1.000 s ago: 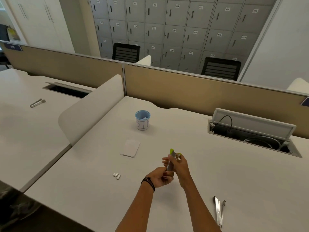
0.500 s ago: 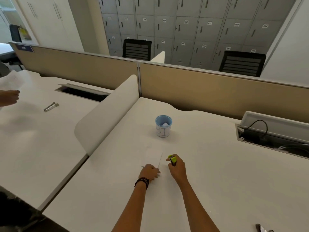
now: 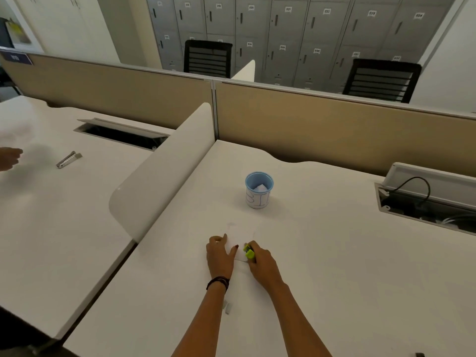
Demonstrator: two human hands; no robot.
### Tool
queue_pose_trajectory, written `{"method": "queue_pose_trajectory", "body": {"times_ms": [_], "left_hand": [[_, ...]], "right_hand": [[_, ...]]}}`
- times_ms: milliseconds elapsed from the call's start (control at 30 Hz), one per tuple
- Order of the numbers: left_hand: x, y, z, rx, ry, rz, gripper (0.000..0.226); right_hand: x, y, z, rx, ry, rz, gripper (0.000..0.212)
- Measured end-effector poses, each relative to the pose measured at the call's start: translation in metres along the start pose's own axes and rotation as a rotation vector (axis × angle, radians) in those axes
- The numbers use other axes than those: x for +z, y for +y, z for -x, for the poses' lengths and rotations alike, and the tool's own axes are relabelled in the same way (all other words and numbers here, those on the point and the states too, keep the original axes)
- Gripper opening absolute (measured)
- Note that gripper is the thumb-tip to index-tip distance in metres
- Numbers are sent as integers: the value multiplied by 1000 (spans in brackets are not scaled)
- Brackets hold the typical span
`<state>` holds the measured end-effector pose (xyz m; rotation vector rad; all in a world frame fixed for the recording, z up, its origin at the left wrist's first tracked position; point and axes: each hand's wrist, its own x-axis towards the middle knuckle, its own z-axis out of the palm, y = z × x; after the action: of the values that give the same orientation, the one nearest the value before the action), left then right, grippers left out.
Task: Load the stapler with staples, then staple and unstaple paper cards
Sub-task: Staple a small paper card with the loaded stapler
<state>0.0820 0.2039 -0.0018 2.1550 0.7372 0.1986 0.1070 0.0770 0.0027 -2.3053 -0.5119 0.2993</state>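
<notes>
A white paper card lies flat on the white desk in front of me. My left hand rests on the card's left edge, thumb and fingers pinching it. My right hand grips a small lime-green stapler, whose nose sits at the card's right near corner. A few small staple strips lie on the desk below my left forearm.
A blue cup with paper inside stands beyond the card. A white curved divider borders the left. An open cable tray sits at right. On the neighbouring desk lie a metal stapler and another person's hand.
Both hands came down from mid-air to the desk and reached forward to the card. The left hand let go of the stapler and now holds the card; the right keeps the stapler.
</notes>
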Motion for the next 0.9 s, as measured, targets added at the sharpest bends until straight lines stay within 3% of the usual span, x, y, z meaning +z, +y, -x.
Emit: {"method": "queue_pose_trajectory", "body": {"times_ms": [500,900], "left_hand": [[2,0,2,-2,86,174,43],[-2,-5,8,47,125,251,17]], "right_hand": [[7,5,-3,30,28,-10,13],[6,4,0,25,22,-21,12]]}}
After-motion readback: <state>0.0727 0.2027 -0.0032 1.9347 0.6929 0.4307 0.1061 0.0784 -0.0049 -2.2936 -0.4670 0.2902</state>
